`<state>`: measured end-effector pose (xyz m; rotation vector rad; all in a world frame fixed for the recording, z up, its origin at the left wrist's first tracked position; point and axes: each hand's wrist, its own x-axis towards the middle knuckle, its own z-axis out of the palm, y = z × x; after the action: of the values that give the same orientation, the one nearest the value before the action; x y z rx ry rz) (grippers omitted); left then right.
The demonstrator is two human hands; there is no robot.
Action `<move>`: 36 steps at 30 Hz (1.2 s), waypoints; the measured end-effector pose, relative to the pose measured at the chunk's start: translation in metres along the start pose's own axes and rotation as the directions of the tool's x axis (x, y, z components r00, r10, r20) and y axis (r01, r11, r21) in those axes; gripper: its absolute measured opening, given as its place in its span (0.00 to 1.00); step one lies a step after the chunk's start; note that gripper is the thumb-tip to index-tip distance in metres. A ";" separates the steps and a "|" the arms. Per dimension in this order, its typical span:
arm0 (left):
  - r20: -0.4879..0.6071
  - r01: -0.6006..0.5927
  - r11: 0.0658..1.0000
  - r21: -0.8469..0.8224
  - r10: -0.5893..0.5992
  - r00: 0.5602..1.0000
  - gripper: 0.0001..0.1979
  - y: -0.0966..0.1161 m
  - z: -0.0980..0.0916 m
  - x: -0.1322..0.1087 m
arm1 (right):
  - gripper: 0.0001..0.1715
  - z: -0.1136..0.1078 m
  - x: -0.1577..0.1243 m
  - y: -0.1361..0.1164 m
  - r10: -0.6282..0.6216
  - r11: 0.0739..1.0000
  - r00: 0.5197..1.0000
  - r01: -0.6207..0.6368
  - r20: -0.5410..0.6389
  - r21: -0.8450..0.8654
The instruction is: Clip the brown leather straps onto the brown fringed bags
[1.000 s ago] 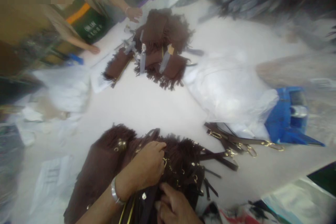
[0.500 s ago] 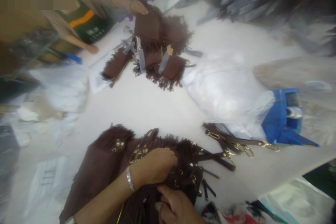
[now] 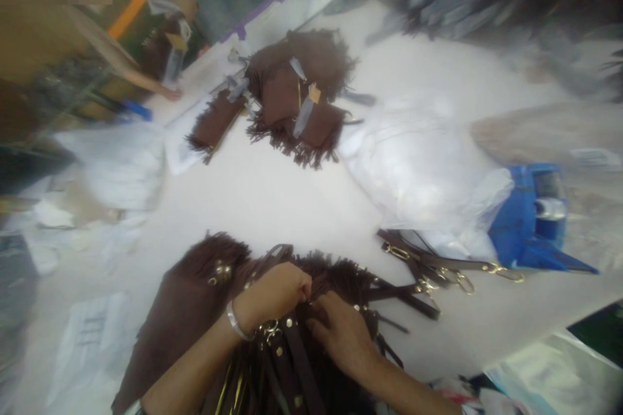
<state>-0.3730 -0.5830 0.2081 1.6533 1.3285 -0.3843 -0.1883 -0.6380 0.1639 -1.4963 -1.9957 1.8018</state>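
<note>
Several dark brown fringed bags (image 3: 170, 311) lie heaped at the near edge of the table. Over the heap, my left hand (image 3: 275, 295), with a silver bracelet at the wrist, is closed in a pinch. Fingers bent, my right hand (image 3: 343, 334) meets it almost fingertip to fingertip. A small shiny bit shows between them, too small to name. Just below hang dark straps (image 3: 299, 363) with gold rivets, and gold rings (image 3: 270, 331) sit beside my left hand. Whether the straps run up into my fingers is hidden.
More brown fringed bags (image 3: 302, 97) lie across the table. A co-worker's hand (image 3: 168, 92) is at the upper left, near a brown tagged piece (image 3: 158, 52). Straps with gold clasps (image 3: 413, 269), white plastic bags (image 3: 418, 168) and a blue tape dispenser (image 3: 528, 227) are at the right.
My right hand has moved up to meet my left, which shifted slightly left. Straps and rings now show beneath them. The co-worker has moved a brown bag from the far pile leftward.
</note>
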 end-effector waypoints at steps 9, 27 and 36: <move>0.226 -0.102 0.994 0.038 0.091 0.970 0.12 -0.005 -0.003 0.003 | 0.14 0.019 -0.008 0.008 -0.279 0.959 0.956 0.283 -0.085 0.034; -0.108 -0.022 0.999 -0.036 0.018 0.994 0.07 -0.007 0.022 0.002 | 0.08 -0.164 -0.001 0.143 0.066 0.484 0.947 -0.306 -0.314 -0.820; -0.073 -0.285 0.958 0.035 0.287 0.955 0.07 0.014 -0.002 -0.003 | 0.12 -0.177 -0.002 0.039 -0.005 0.817 0.978 -0.117 -0.210 -0.565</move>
<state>-0.3630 -0.5825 0.2181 1.8653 1.1207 -0.1649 -0.0566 -0.5167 0.1893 -1.8017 -2.5385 1.0215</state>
